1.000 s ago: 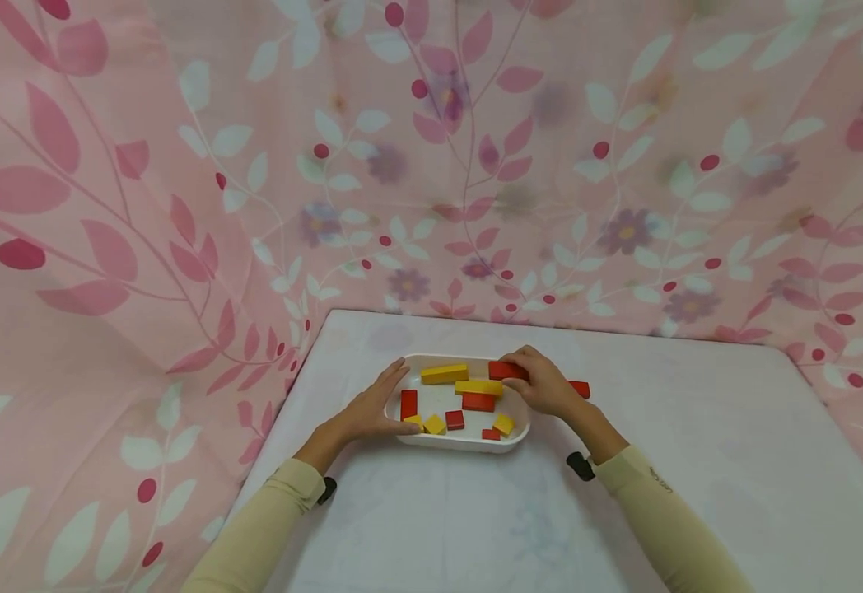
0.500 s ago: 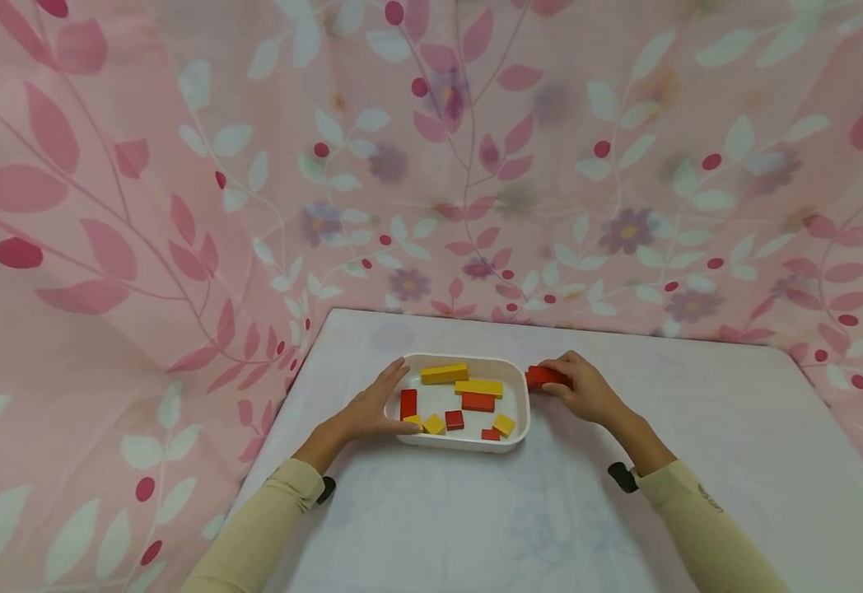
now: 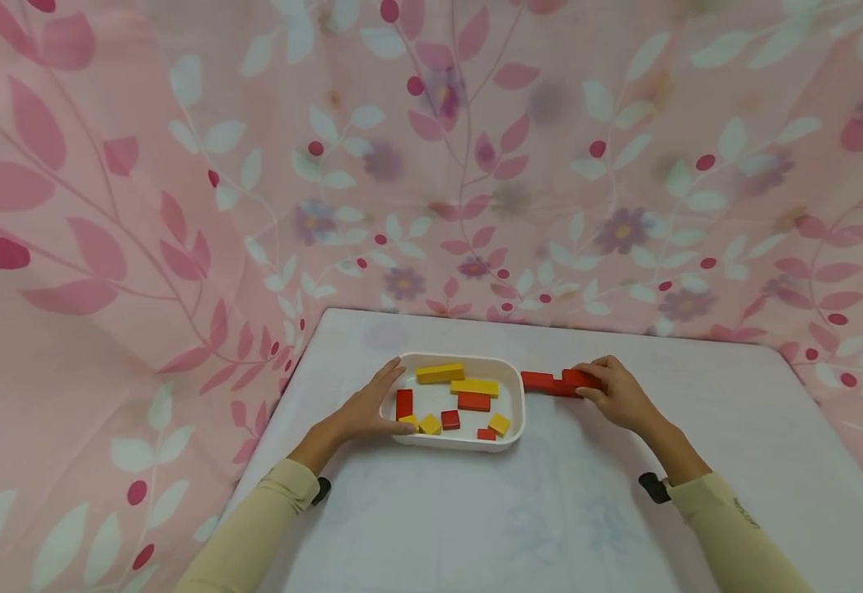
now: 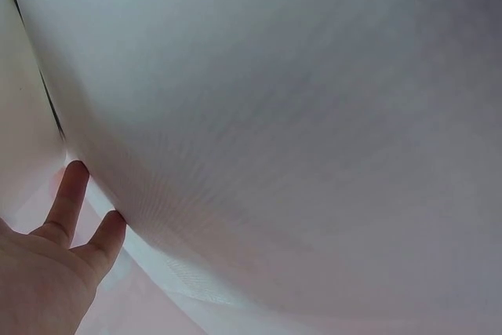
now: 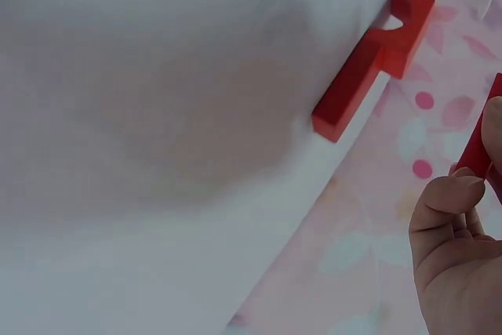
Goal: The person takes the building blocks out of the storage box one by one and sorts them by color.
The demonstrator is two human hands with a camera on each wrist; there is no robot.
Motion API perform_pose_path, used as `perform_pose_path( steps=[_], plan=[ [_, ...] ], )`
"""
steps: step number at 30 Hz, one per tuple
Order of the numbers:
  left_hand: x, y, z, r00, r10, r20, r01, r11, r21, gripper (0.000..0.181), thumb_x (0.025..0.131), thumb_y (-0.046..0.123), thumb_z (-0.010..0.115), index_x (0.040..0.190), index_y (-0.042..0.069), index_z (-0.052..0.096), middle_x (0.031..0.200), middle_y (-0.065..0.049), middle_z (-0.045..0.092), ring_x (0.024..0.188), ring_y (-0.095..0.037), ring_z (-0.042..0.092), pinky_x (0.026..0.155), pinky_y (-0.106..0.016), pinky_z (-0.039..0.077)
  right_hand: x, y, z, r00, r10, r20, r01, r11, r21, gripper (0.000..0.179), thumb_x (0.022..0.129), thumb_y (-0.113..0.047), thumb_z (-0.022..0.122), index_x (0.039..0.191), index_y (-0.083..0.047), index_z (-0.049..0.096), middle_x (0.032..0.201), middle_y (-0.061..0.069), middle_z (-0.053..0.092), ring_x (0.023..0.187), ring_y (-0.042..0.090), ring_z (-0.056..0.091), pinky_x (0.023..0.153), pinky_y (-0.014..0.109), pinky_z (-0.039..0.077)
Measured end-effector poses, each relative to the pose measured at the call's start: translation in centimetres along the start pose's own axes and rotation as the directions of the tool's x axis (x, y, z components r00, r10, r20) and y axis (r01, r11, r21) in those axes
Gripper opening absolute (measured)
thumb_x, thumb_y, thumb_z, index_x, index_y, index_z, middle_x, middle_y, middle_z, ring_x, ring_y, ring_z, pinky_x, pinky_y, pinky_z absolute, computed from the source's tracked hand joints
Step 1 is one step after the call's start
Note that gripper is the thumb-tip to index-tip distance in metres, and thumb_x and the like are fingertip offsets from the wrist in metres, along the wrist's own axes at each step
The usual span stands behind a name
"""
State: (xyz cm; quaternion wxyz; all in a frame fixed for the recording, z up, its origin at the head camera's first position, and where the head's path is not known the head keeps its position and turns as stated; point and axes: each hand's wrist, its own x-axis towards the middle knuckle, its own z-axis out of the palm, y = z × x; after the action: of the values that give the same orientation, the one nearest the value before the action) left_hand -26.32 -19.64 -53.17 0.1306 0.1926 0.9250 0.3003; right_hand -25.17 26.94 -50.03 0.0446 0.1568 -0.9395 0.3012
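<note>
My left hand (image 3: pixel 365 409) spans the left end of a white tray (image 3: pixel 454 445), fingers along the side and thumb over the front rim. In the left wrist view, fingers (image 4: pixel 69 194) look straight and spread. My right hand (image 3: pixel 619 395) pinches a red block (image 3: pixel 581 378) between thumb and fingers, right of the tray. Close to it on the white cloth lie a red arch-shaped block (image 5: pixel 412 25) and a long red bar (image 5: pixel 347 92), end to end. Inside the tray are yellow bars (image 3: pixel 439 374), red blocks (image 3: pixel 473 402) and small yellow cubes (image 3: pixel 500 424).
A white cloth covers the table (image 3: pixel 491 527). Pink floral fabric (image 3: pixel 476 206) hangs behind and to the left, close beyond the table's back edge. Both wrists carry small dark devices (image 3: pixel 654 487).
My right hand has moved right, out from over the tray's right end, carrying a red block to beside the red blocks on the cloth. My left hand keeps its place.
</note>
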Motion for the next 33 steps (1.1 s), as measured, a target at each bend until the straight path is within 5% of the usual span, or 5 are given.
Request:
perform_pose_path(
  steps=[11, 24, 33],
  plan=[
    [-0.7, -0.2, 0.8, 1.0, -0.024, 0.014, 0.024, 1.0, -0.01, 0.114, 0.069, 0.068, 0.075, 0.159, 0.032, 0.016, 0.167, 0.014, 0.0, 0.153, -0.025, 0.018, 0.111, -0.069, 0.028, -1.3, 2.7, -0.7, 0.998, 0.063, 0.015, -0.063, 0.998, -0.021, 0.039, 0.088, -0.007, 0.073, 0.125, 0.001, 0.064, 0.108, 0.021, 0.057, 0.095, 0.032, 0.054, 0.076, 0.041, 0.055],
    [0.1, 0.2, 0.0, 1.0, -0.006, -0.014, 0.006, 1.0, 0.003, 0.114, 0.069, 0.07, 0.074, 0.159, 0.034, 0.015, 0.167, 0.015, 0.0, 0.153, -0.025, 0.018, 0.111, -0.069, 0.028, -0.9, 6.0, -1.0, 0.981, 0.151, 0.12, -0.146, 0.988, -0.052, 0.039, 0.089, -0.012, 0.071, 0.125, 0.001, 0.064, 0.111, 0.024, 0.057, 0.099, 0.035, 0.052, 0.085, 0.054, 0.051],
    [0.1, 0.0, 0.2, 1.0, -0.007, -0.003, 0.007, 1.0, -0.01, 0.113, 0.07, 0.068, 0.075, 0.159, 0.033, 0.015, 0.167, 0.015, 0.001, 0.153, -0.023, 0.018, 0.114, -0.068, 0.025, -0.4, 7.4, -0.2, 0.987, 0.097, 0.127, -0.09, 0.994, -0.059, 0.036, 0.087, -0.012, 0.074, 0.118, 0.004, 0.067, 0.104, 0.022, 0.064, 0.092, 0.032, 0.053, 0.082, 0.052, 0.049]
  ],
)
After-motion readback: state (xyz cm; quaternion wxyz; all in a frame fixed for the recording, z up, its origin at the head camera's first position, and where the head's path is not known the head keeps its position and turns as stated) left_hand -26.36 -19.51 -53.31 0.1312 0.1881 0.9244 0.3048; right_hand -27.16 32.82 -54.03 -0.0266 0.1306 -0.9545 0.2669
